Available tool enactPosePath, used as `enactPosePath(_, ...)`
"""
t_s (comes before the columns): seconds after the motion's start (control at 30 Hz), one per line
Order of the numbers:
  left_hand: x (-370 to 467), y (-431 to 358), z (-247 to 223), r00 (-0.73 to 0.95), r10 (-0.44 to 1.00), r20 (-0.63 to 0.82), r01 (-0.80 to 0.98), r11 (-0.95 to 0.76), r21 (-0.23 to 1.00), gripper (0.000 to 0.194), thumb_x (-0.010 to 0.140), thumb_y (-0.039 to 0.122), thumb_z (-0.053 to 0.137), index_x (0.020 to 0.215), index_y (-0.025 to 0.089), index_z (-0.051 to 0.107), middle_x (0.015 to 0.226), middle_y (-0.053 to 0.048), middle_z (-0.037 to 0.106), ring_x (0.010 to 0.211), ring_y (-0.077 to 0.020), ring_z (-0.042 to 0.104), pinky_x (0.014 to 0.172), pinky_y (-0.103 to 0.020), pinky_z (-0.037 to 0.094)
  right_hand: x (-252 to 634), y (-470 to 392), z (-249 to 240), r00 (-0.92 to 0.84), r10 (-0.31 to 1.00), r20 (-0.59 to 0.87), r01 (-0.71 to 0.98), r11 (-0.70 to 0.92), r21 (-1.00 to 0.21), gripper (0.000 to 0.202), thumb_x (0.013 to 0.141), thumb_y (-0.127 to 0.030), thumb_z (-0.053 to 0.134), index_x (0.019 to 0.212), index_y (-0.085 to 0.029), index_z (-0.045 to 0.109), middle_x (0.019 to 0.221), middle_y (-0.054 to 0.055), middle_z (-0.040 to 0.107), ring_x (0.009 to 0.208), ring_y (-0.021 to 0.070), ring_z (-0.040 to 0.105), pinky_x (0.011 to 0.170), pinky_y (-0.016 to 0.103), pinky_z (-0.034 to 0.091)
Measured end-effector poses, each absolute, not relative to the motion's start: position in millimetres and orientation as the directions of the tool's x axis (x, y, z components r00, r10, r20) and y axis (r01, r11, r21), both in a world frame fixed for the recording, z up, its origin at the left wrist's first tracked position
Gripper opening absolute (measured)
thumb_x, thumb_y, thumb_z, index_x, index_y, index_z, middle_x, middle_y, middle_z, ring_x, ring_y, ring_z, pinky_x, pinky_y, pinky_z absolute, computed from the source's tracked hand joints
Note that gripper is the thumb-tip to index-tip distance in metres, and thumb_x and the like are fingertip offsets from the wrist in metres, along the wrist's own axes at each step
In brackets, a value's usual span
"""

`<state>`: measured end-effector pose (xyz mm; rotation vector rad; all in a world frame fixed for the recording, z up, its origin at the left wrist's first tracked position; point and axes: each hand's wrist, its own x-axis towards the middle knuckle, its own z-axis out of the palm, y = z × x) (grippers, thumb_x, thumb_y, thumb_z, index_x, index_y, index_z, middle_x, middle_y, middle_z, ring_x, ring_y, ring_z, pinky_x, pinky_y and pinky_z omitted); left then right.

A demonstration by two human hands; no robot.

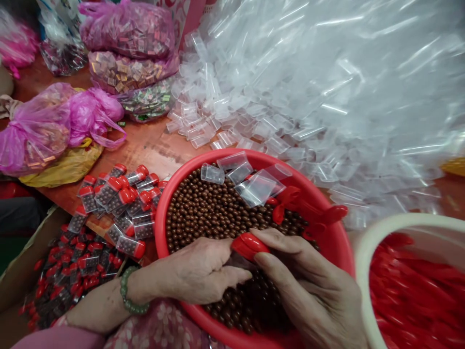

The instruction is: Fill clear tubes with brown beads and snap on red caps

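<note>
Two hands, left hand (203, 271) and right hand (308, 286), closed on red-capped container (250, 246) above red basin (162, 218) of brown balls (196, 208). White bucket (363, 257): red pieces (410, 295). Bare counter (156, 145) strip beyond basin's rim.

glossy brown balls (203, 208), red basin (162, 213)

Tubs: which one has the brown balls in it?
The red tub holds the brown balls; the cream tub, to its right, holds glossy red pieces instead.
</note>
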<state>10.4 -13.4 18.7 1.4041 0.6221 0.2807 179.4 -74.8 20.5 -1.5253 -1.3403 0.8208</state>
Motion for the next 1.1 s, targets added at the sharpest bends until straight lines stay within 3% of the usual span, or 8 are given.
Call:
enactPosePath(0.23, 13, -15, 15, 0.790, 0.507, -0.345, 0.137, 0.402, 0.905, 0.010, 0.087, 0.025, 0.054, 0.090, 0.016, 0.057, 0.077, 0.000, 0.057, 0.070, -0.0130, 0.052, 0.068, -0.026, 0.045, 172, -83, 18, 0.308, 0.951, 0.026, 0.327, -0.080, -0.941, 0.017, 0.087, -0.029, 0.069, 0.104, -0.028, 0.072, 0.095, 0.002, 0.074, 0.090, 0.0200, 0.072, 0.087, 0.036, 0.058)
enactPosePath(0.43, 12, -17, 14, 0.758, 0.528, -0.383, 0.138, 0.445, 0.885, 0.013, 0.088, 0.027, 0.054, 0.090, 0.015, 0.059, 0.075, 0.000, 0.056, 0.069, -0.0126, 0.051, 0.068, -0.026, 0.044, 171, -86, 12, 0.344, 0.937, 0.061, 0.375, -0.077, -0.924, 0.019, 0.086, -0.028, 0.069, 0.105, -0.028, 0.071, 0.097, 0.002, 0.074, 0.091, 0.0199, 0.071, 0.091, 0.038, 0.057)
enactPosePath(0.63, 13, -17, 12, 0.744, 0.591, -0.312, 0.103, 0.360, 0.927, 0.020, 0.084, 0.032, 0.063, 0.096, 0.016, 0.064, 0.083, -0.001, 0.060, 0.078, -0.0160, 0.054, 0.076, -0.029, 0.046, 165, -85, 12, 0.298, 0.941, 0.163, 0.410, 0.029, -0.912, 0.019, 0.085, -0.021, 0.069, 0.103, -0.026, 0.070, 0.092, 0.003, 0.073, 0.085, 0.0196, 0.071, 0.080, 0.036, 0.061)
enactPosePath(0.8, 15, -18, 9, 0.696, 0.622, -0.359, 0.057, 0.450, 0.891, 0.021, 0.076, 0.034, 0.074, 0.083, 0.017, 0.063, 0.074, 0.001, 0.058, 0.074, -0.0153, 0.054, 0.071, -0.027, 0.044, 161, -83, 9, 0.229, 0.935, 0.273, 0.442, 0.150, -0.885, 0.023, 0.083, -0.014, 0.069, 0.101, -0.028, 0.069, 0.087, 0.001, 0.073, 0.082, 0.0185, 0.071, 0.078, 0.034, 0.061)
enactPosePath(0.97, 13, -16, 9, 0.656, 0.653, -0.377, -0.023, 0.517, 0.856, 0.019, 0.078, 0.026, 0.070, 0.077, 0.017, 0.053, 0.063, 0.007, 0.046, 0.057, -0.0068, 0.038, 0.056, -0.021, 0.033, 166, -85, 6, 0.311, 0.926, 0.215, 0.494, 0.036, -0.869, 0.018, 0.083, -0.021, 0.072, 0.101, -0.025, 0.070, 0.090, 0.002, 0.073, 0.082, 0.0190, 0.072, 0.079, 0.035, 0.060)
enactPosePath(1.1, 14, -16, 10, 0.696, 0.624, -0.354, -0.034, 0.521, 0.853, 0.021, 0.076, 0.023, 0.072, 0.075, 0.016, 0.053, 0.063, 0.007, 0.045, 0.057, -0.0062, 0.037, 0.054, -0.020, 0.031, 166, -86, 6, 0.378, 0.911, 0.165, 0.411, -0.006, -0.912, 0.015, 0.081, -0.024, 0.073, 0.096, -0.024, 0.071, 0.088, 0.002, 0.074, 0.081, 0.0197, 0.072, 0.079, 0.036, 0.061)
